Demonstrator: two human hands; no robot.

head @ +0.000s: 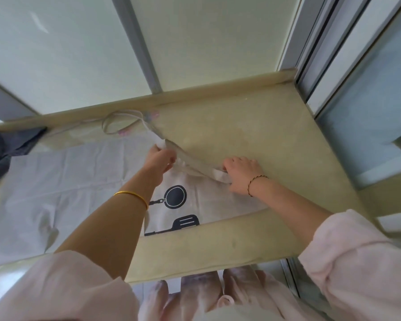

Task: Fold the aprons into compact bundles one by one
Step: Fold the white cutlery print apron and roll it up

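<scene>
A white apron (79, 181) lay flat on the surface (252, 126); the left hand (160, 158) and right hand (243, 174) gripped its strap (195, 159).

**Colours & prints**

Pale lilac-white cloth apron (67, 181) w/ black pan and spatula prints near centre. Beige-olive stone ledge (252, 126). Dark grey fabric heap (0, 151) far left. Gold bangle (132, 195) on left wrist, black-brown cord bracelet (255, 183) on right. Pale pink sleeves (357, 258).
</scene>
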